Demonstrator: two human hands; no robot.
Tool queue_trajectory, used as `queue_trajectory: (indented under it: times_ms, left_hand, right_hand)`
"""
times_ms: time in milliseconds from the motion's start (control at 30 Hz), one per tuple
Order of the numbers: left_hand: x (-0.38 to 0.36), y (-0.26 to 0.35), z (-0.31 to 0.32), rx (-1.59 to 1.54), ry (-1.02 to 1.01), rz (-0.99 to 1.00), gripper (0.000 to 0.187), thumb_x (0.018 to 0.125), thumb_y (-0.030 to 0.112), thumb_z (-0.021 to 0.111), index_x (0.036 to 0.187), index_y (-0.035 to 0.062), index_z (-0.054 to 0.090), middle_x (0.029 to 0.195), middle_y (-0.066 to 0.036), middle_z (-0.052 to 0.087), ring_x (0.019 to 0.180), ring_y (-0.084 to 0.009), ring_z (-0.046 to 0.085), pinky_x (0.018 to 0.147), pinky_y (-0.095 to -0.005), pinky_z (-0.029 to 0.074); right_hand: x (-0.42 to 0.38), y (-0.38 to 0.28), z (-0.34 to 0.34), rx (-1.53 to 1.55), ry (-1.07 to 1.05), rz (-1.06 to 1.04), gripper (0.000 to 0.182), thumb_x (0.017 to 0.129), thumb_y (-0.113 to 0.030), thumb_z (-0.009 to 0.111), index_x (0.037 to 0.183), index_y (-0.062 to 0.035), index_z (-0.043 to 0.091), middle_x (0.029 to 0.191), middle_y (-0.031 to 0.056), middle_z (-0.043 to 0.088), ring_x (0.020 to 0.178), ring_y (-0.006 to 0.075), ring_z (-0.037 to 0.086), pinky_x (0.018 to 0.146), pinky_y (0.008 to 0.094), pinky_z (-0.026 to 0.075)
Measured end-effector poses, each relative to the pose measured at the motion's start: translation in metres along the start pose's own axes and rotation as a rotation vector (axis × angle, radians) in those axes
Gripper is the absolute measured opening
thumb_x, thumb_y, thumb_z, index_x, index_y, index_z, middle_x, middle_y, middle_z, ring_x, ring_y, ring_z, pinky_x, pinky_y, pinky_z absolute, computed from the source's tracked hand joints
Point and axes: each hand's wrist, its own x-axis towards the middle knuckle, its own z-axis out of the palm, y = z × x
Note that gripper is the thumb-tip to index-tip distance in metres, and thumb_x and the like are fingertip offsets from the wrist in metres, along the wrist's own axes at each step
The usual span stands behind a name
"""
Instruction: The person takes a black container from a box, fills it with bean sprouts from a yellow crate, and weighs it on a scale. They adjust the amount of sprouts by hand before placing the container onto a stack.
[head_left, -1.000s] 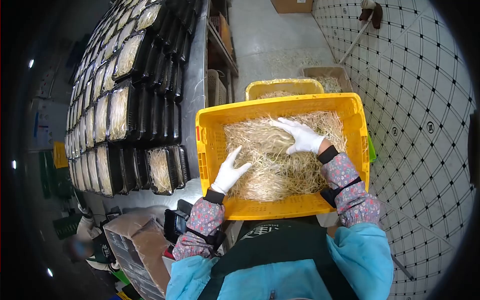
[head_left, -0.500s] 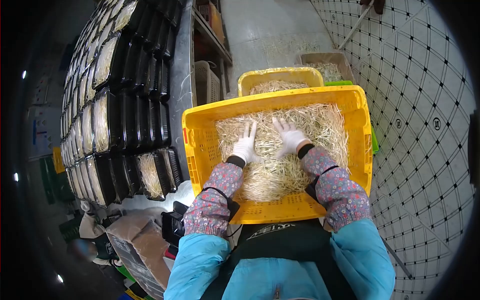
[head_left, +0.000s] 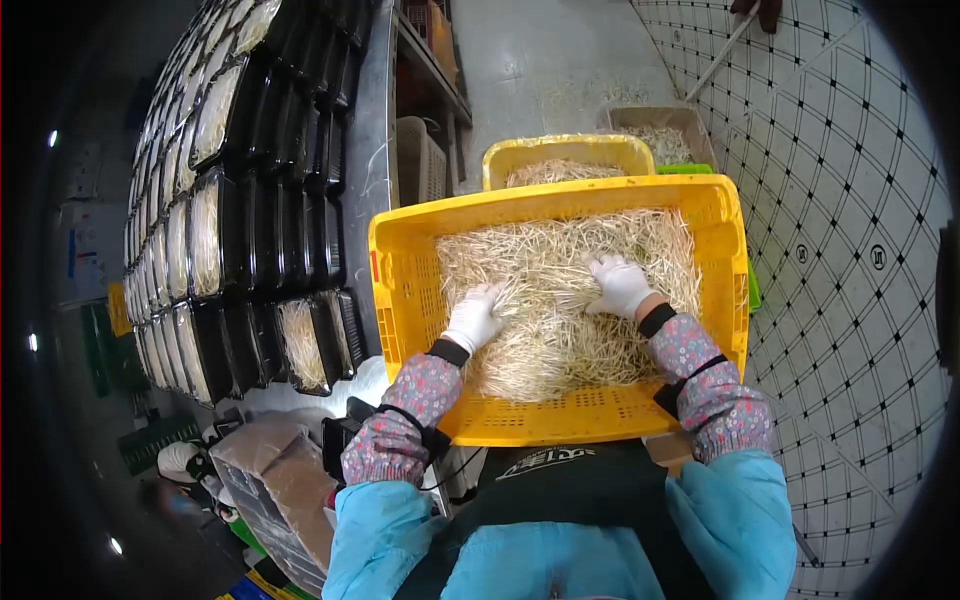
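Observation:
A large yellow crate [head_left: 580, 428] stands in front of me, holding a thick layer of pale thin sprouts [head_left: 540, 350]. My left hand [head_left: 474, 316], in a white glove, rests at the left side of the sprouts with its fingertips sunk among them. On the right, my right hand [head_left: 620, 286], gloved too, touches the sprouts with its fingers curved and partly buried. What lies under the fingertips of either hand is hidden by the strands.
Stacked black trays of wrapped sprouts [head_left: 205, 240] fill a metal table [head_left: 372, 130] at the left. Behind the crate are a smaller yellow crate [head_left: 560, 146] and a grey bin [head_left: 690, 125]. A person [head_left: 185, 480] is at the lower left, near a plastic-covered stack [head_left: 265, 470].
My hands have moved apart, the left one to the left and slightly down, the right one to the right. Their outstretched fingers are now bent into the sprouts.

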Motion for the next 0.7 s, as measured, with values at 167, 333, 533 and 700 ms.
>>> queue_trajectory:
  times_ms: [167,333,533,700]
  left_hand:
    - [0.008,-0.013,0.038,0.106,0.069,-0.139,0.056,0.076,0.022,0.076,0.125,0.0056,0.055,0.117,-0.022,0.06,0.104,-0.04,0.061,0.09,-0.0434,0.051]
    - [-0.028,-0.011,-0.002,-0.165,0.168,-0.003,0.037,0.076,0.006,0.071,0.112,0.0091,0.065,0.103,-0.015,0.066,0.093,-0.0336,0.065,0.081,-0.0377,0.053]
    - [-0.066,0.014,-0.011,-0.138,-0.056,0.11,0.061,0.075,0.013,0.073,0.133,0.0185,0.055,0.113,-0.012,0.059,0.105,-0.0332,0.059,0.087,-0.04,0.051]
    - [-0.074,0.006,-0.036,-0.144,-0.254,-0.038,0.077,0.076,0.035,0.081,0.141,0.0105,0.049,0.128,-0.022,0.06,0.117,-0.0385,0.058,0.1,-0.0388,0.047]
  right_hand:
    - [0.005,0.007,0.056,-0.089,0.105,0.079,0.057,0.078,-0.029,0.073,0.129,-0.0106,0.058,0.113,0.0156,0.068,0.104,0.0323,0.065,0.082,0.043,0.054]
    - [-0.005,0.014,-0.028,0.495,0.143,0.155,0.03,0.079,-0.024,0.064,0.106,-0.0135,0.067,0.093,0.0158,0.07,0.086,0.0355,0.067,0.077,0.0427,0.054]
    - [0.023,-0.055,-0.038,0.333,-0.055,-0.04,0.049,0.078,-0.035,0.07,0.121,-0.0128,0.063,0.108,0.0199,0.068,0.099,0.0358,0.065,0.085,0.0418,0.053]
    - [0.019,-0.046,0.011,0.292,-0.168,-0.187,0.086,0.077,-0.046,0.073,0.148,-0.0145,0.037,0.149,0.0188,0.041,0.136,0.0342,0.04,0.11,0.0429,0.035]
